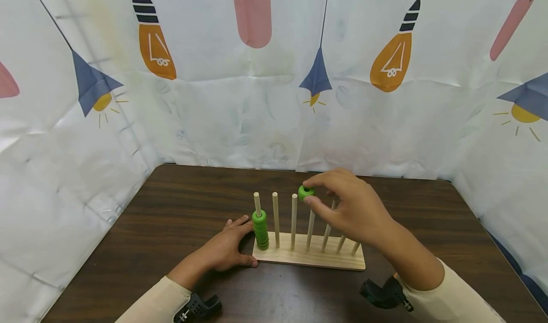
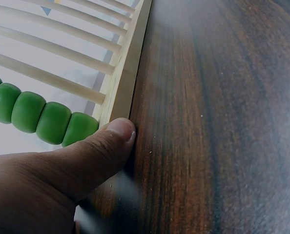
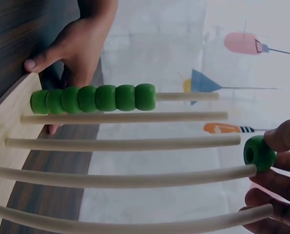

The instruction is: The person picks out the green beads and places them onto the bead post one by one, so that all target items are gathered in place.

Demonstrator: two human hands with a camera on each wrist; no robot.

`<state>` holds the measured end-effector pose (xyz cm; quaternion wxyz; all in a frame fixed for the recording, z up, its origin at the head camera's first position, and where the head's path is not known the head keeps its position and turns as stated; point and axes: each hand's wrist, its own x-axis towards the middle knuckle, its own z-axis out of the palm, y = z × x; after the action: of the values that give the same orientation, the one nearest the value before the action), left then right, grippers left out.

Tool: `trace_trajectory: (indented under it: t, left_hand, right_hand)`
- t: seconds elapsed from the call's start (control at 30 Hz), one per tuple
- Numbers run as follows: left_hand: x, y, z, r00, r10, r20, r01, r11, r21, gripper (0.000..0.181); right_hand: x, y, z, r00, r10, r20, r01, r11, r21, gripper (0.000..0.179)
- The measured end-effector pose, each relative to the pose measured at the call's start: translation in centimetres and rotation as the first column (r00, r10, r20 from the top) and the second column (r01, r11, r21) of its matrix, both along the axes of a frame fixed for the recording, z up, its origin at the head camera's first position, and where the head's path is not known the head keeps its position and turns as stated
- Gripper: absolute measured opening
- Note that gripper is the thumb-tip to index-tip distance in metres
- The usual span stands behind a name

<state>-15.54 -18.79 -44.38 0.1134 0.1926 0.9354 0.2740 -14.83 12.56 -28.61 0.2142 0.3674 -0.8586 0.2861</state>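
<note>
My right hand (image 1: 353, 206) pinches a single green bead (image 1: 306, 192) between thumb and fingers, up at the top of the fourth peg from the left. In the right wrist view the hole of this held bead (image 3: 258, 153) faces the peg's tip. My left hand (image 1: 229, 247) holds the left end of the wooden peg rack (image 1: 317, 256), thumb on its front edge and fingers toward the back. Several green beads (image 1: 260, 230) are stacked on the leftmost peg, whose upper part stays bare. In the left wrist view the left thumb (image 2: 98, 151) presses at the base's corner, beside the lowest bead.
The rack stands on a dark brown wooden table (image 1: 171, 209). Bare pegs (image 1: 293, 220) rise from it right of the stack. Behind the table hangs a white cloth (image 1: 214, 118) printed with lamps and bulbs. Each wrist wears a black camera mount (image 1: 381, 293).
</note>
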Motion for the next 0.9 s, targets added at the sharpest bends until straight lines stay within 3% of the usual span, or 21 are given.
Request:
trace_trajectory:
  t: [0.9]
  left_hand:
    - [0.0,-0.1,0.1,1.0,-0.005,0.0,0.005,1.0,0.017,0.089]
  right_hand:
    - [-0.1,-3.3,0.6,0.997,-0.016,0.074,0.011,0.998,0.064,0.026]
